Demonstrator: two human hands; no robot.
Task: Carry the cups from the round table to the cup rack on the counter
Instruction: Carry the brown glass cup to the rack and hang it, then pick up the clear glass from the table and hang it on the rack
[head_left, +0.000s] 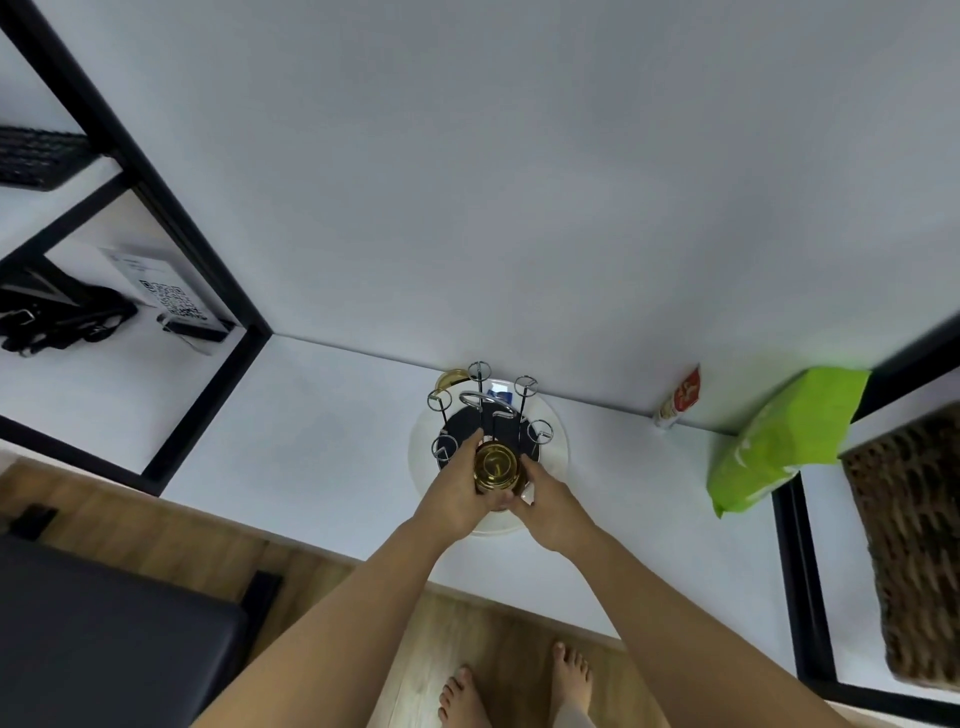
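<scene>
Both hands close around a cup (496, 467) at the near edge of the cup rack (488, 415) on a white counter (322, 415). The left hand (454, 499) wraps the cup's left side with fingers reaching up toward the rack, while the right hand (545, 501) clasps its right side and underside. The cup is shiny, gold-tinted and round, seen end on, its glossy surface throwing back concentric rings of light; whether it already sits on a prong cannot be told.

Just beyond the grip, the rack's thin chrome wires rise from a dark round base, each prong ending in a small wire loop, with a larger loop handle at the centre. The base stands on a smooth white round tray (550, 467). Behind the rack, against the wall, a second gold cup (451, 379) shows its curved rim.

Farther right of the hands, a small red-and-white packet (678, 397) leans on the wall, beside a bright green plastic bag (779, 441) and a brown woven basket (914, 545). Far left, a black metal shelf frame (171, 228) holds a QR-code sign (171, 299).
</scene>
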